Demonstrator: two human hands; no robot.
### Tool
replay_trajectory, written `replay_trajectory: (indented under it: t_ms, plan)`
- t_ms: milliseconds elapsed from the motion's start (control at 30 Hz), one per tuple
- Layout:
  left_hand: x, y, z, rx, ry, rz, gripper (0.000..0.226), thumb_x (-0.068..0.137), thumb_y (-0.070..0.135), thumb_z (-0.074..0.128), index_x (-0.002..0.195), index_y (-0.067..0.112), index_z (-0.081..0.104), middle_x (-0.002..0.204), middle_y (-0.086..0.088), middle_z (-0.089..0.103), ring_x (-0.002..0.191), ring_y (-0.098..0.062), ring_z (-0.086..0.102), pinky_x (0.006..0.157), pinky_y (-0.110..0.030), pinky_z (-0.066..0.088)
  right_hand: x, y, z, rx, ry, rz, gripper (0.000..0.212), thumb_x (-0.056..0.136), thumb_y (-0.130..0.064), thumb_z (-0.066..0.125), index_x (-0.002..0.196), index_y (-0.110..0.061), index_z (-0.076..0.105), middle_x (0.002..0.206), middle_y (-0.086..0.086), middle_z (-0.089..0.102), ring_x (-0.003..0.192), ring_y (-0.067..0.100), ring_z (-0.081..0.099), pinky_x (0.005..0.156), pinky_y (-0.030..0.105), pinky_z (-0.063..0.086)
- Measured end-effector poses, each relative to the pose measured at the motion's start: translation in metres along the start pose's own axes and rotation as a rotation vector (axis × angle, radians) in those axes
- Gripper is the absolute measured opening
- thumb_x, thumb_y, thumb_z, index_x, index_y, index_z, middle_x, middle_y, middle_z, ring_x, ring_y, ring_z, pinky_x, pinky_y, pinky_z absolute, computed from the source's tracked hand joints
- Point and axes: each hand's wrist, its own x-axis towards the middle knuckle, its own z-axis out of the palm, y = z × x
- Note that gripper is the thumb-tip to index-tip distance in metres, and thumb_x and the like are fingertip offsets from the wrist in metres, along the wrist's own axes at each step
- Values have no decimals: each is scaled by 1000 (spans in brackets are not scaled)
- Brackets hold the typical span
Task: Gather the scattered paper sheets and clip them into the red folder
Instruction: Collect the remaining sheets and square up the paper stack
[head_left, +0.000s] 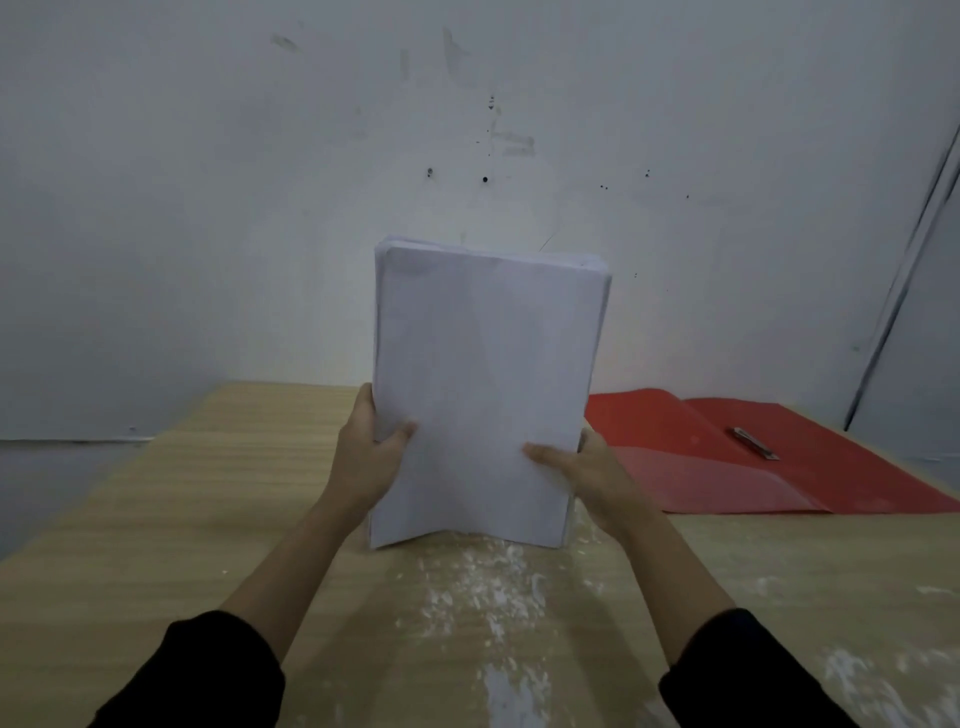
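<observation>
From my remote seat, the biggest thing in view is the scuffed pale wall (208, 208) rising behind the red folder (779, 478). The wooden tabletop (156, 519) carries the folder and runs out from it toward me, with white smears on it nearer me than the folder. The folder lies open and flat, and its left margin is hidden behind the paper stack (483, 389). The stack stands upright just left of the folder, its lower edge on or barely above the tabletop and bowed up a little in the middle. The top edges of the sheets look slightly stepped, so they are not yet flush. The left grip (371, 447) clamps the side of the stack farther from the folder, thumb on the front face and fingers behind. The right grip (582, 467) clamps the side nearer the folder in the same way. Smallest is the metal clip (756, 442), lying on the folder's right half, well apart from the paper. I judge the gathering done and the squaring-up in hand. Next I would level the edges, carry the stack over to the folder's clip side, and free one grip to work the clip without letting the sheets fan out.
</observation>
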Motion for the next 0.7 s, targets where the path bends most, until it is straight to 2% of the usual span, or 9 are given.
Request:
replay_trajectory:
  t_ms: [67, 167, 267, 333, 400, 500, 600, 667, 700]
  plan:
    - [3, 1, 3, -4, 6, -33, 30, 90, 11, 61, 111, 26, 46, 99, 19, 56, 88, 0, 58, 66, -15, 46, -7, 10, 0, -54, -20, -21, 32, 85, -12, 69, 117, -12, 62, 112, 3, 70, 94, 15, 69, 75, 25, 57]
    - [12, 2, 3, 86, -5, -63, 27, 89, 10, 62, 109, 20, 47, 99, 8, 58, 84, -8, 58, 63, -18, 45, -11, 9, 1, -75, -10, -85, 33, 89, -11, 64, 121, -16, 58, 113, 0, 69, 95, 13, 69, 76, 24, 57]
    - [22, 5, -1, 150, -59, -153, 32, 87, 14, 65, 115, 15, 50, 108, 0, 59, 91, -19, 62, 73, -33, 53, -6, -4, -8, -70, -65, -61, 31, 88, -8, 65, 117, -17, 60, 110, 0, 71, 98, 21, 69, 77, 31, 58]
    - [25, 7, -2, -8, -156, -279, 39, 84, 15, 70, 120, 13, 52, 109, 0, 64, 89, -21, 67, 69, -35, 57, -2, -11, -18, -28, -76, 9, 33, 86, -5, 66, 118, -11, 60, 106, 2, 72, 91, 21, 71, 66, 28, 58]
    - [24, 5, -1, -217, -297, -409, 40, 80, 16, 73, 115, 19, 54, 107, -3, 69, 84, -22, 72, 60, -32, 58, 3, -13, -27, 10, -67, 91, 38, 85, -3, 67, 122, -6, 56, 105, 6, 71, 82, 18, 73, 59, 26, 57]
    - [21, -7, 9, -281, -458, -513, 40, 81, 6, 70, 114, 24, 54, 108, -7, 70, 93, -28, 70, 66, -38, 58, 10, -8, -37, -6, -60, 196, 32, 86, -3, 66, 117, -6, 57, 100, 6, 70, 71, 14, 73, 52, 25, 55]
    - [21, -22, 24, -201, -380, -565, 34, 83, -5, 64, 107, 17, 54, 101, -4, 67, 85, -24, 67, 60, -35, 55, 17, 2, -45, -182, -69, 256, 19, 87, -20, 68, 102, -10, 64, 96, 3, 72, 69, 10, 71, 53, 21, 53]
    - [25, -34, 34, -193, -308, -607, 34, 83, -6, 64, 105, 17, 52, 96, -1, 63, 78, -21, 65, 52, -31, 54, 25, 7, -53, -273, -31, 241, 23, 90, -38, 62, 93, -16, 66, 80, -7, 74, 63, 6, 69, 47, 16, 49]
    - [28, -39, 36, -193, -276, -612, 38, 83, -7, 63, 109, 16, 50, 97, -2, 62, 78, -21, 64, 50, -30, 53, 30, 10, -58, -333, 15, 224, 26, 91, -44, 58, 91, -18, 66, 79, -8, 73, 64, 7, 68, 47, 16, 48]
